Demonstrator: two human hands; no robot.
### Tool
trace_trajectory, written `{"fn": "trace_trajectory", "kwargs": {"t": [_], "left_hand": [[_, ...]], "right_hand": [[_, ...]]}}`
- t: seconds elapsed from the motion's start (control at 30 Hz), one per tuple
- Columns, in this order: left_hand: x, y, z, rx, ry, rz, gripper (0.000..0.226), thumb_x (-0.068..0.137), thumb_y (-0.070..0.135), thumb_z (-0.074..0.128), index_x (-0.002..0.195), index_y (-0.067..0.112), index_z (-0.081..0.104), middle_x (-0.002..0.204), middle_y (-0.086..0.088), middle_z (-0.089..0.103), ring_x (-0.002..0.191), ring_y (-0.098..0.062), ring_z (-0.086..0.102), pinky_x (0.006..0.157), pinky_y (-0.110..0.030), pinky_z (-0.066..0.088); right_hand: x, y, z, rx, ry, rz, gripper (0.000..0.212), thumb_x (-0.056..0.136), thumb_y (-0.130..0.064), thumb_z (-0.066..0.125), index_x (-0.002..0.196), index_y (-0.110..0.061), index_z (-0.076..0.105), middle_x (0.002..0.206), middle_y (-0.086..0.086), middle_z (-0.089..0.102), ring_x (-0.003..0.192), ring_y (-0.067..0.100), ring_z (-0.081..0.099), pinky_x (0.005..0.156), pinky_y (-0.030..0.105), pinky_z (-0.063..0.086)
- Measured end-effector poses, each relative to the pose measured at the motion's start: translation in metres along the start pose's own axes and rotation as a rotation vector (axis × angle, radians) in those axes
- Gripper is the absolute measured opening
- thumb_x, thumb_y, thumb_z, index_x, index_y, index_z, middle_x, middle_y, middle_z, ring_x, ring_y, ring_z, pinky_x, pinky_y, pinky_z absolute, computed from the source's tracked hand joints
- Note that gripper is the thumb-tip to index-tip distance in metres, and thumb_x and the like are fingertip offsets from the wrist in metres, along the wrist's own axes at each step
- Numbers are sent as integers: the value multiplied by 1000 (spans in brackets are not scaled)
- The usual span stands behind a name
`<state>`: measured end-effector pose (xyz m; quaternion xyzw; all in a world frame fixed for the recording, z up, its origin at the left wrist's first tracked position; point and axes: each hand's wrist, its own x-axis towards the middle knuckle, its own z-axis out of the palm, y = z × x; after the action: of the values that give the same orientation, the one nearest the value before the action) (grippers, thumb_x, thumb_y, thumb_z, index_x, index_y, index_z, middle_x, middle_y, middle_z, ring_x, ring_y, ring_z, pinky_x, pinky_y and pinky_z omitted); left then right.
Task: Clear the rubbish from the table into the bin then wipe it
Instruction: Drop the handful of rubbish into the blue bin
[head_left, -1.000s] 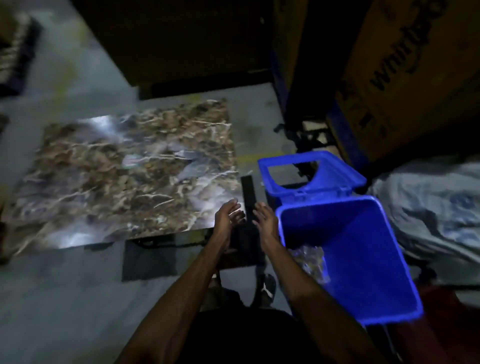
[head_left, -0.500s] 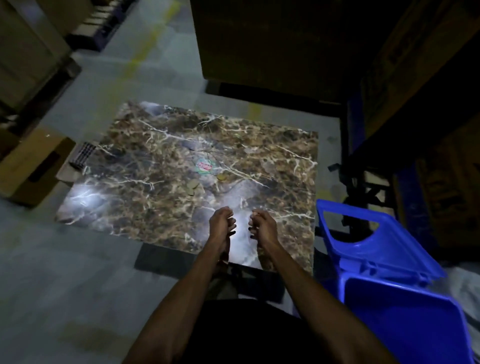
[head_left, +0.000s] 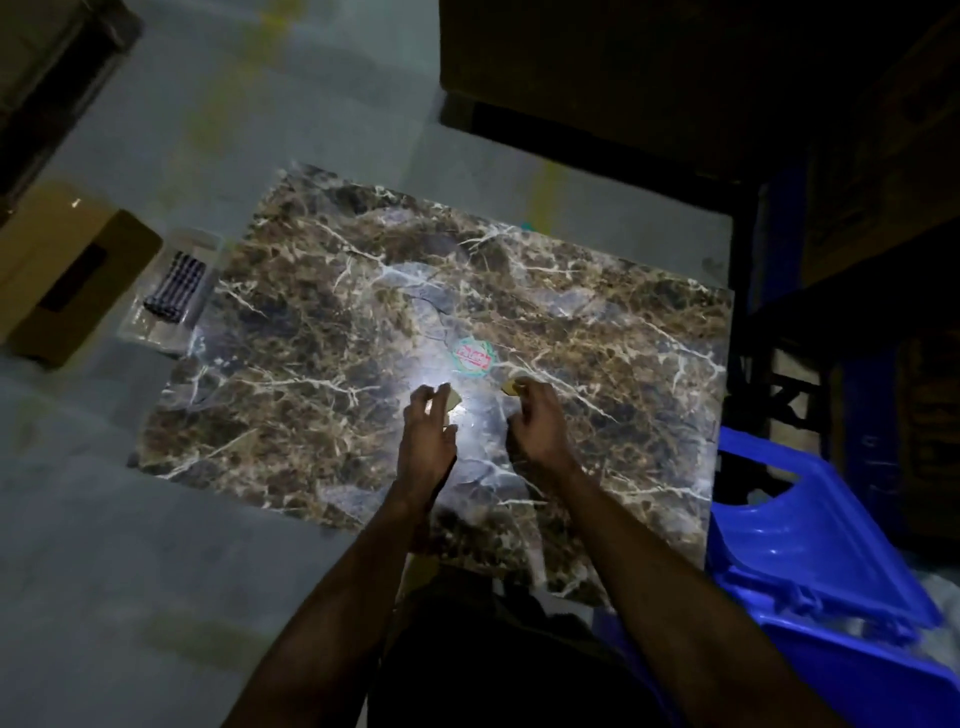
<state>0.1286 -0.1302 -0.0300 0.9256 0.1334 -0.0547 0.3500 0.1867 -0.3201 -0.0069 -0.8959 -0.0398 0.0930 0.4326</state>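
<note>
Brown marble-patterned rectangular tabletop (head_left: 311, 374) fills centre of frame, white veins, bright glare spot near middle. On it: round green-and-white lid with red lettering (head_left: 473, 356), flat, centre of top. Just below it, small tan scrap (head_left: 453, 399) by my left fingers, another small tan scrap (head_left: 510, 386) at my right fingertips. Grey concrete floor (head_left: 130, 545) around table, faint yellow line upper left. On floor at left: brown cardboard box (head_left: 67, 270), clear packet holding dark checked cloth (head_left: 174, 283) just beside table's left corner. Blue plastic bin (head_left: 810, 561) on floor, lower right.
</note>
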Motion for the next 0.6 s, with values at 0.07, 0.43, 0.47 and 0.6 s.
{"fn": "trace_trajectory", "kwargs": {"t": [0.07, 0.43, 0.47, 0.6], "left_hand": [[13, -5, -4, 10, -29, 81, 62, 93, 1, 62, 150, 18, 45, 146, -8, 38, 123, -30, 50, 101, -32, 50], [25, -11, 1, 101, -78, 157, 31, 84, -11, 61, 105, 12, 62, 106, -8, 53, 90, -29, 53, 73, -43, 50], [24, -10, 4, 111, -77, 158, 29, 86, -11, 61, 104, 12, 61, 105, -8, 54, 90, -29, 54, 74, -41, 50], [14, -2, 10, 8, -5, 102, 24, 91, -13, 55, 101, 8, 60, 102, -8, 55, 90, -21, 54, 71, -25, 39]], "right_hand": [[17, 0, 4, -57, -41, -25, 43, 91, -12, 57, 132, 0, 59, 123, 16, 56, 105, 15, 53, 91, 25, 41], [31, -8, 25, -290, -200, 19, 20, 80, 8, 62, 98, -1, 61, 101, 20, 53, 83, 35, 53, 67, 37, 35], [28, -9, 22, -306, -222, 4, 20, 80, 10, 60, 98, 1, 60, 102, 21, 52, 82, 36, 52, 67, 40, 39], [9, 0, 13, -360, -254, -7, 26, 79, 13, 57, 101, -1, 57, 106, 19, 48, 70, 35, 50, 59, 42, 44]]}}
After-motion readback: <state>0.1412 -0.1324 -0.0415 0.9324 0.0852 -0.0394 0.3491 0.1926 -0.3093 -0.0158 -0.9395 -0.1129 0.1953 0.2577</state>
